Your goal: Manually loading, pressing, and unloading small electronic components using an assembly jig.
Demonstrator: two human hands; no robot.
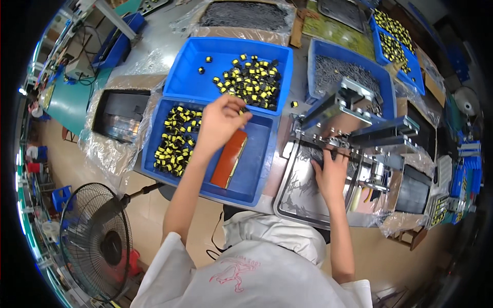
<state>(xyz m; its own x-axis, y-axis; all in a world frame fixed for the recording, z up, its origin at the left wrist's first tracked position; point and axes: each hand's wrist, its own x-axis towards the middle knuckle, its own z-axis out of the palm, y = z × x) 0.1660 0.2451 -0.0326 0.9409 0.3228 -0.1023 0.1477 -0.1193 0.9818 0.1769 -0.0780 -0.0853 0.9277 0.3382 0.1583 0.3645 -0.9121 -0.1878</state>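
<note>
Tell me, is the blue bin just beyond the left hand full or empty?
Partly full: yellow-black parts crowd the right of the bin; its blue floor shows at left.

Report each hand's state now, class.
Left hand: fingers curled inward; whether it holds anything cannot be told.
Right hand: fingertips partly hidden at the silver metal fixture; grip cannot be told.

Both hands are bare. Left forearm (189, 192) slants upward and to the right; left hand (222, 122) has fingers curled and thumb drawn in toward the index finger. Right forearm (340, 233) extends nearly straight ahead; right hand (333, 175) is back upward, thumb apart on its left side. Its fingertips are poorly visible; their grip cannot be confirmed.
</note>
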